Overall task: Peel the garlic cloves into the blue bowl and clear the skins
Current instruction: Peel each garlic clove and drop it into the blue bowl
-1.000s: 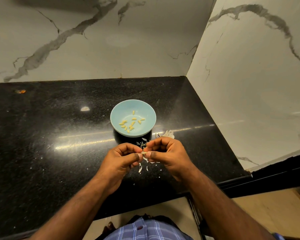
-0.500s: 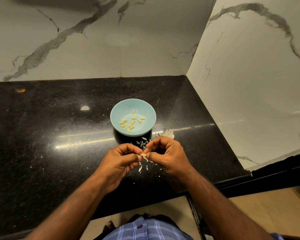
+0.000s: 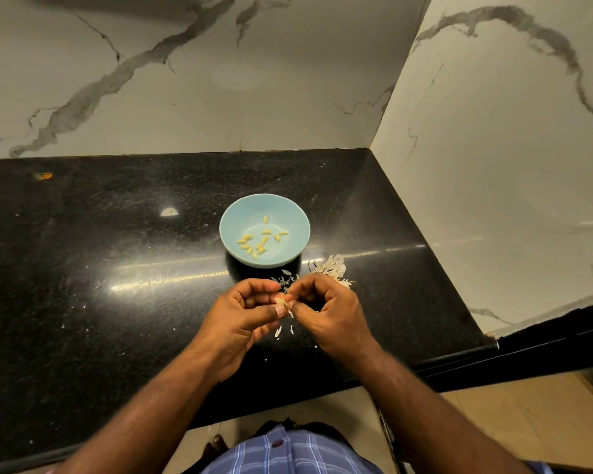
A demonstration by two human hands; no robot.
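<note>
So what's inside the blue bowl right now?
The round light-blue bowl holds about a dozen small peeled yellowish garlic cloves, loosely scattered across its bottom. No skins are visible inside. Nothing covers the bowl's inside; only its dark underside is out of sight.

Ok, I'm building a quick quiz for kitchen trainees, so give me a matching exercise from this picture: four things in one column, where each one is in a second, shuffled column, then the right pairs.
Things:
1. peeled cloves
2. pile of skins
3. clove being peeled
4. blue bowl

Places:
A. pinched between the left hand and right hand
B. on the black counter, beyond the hands
C. inside the bowl
D. on the counter, right of the bowl

Pairs: 1-C, 2-D, 3-A, 4-B
</note>
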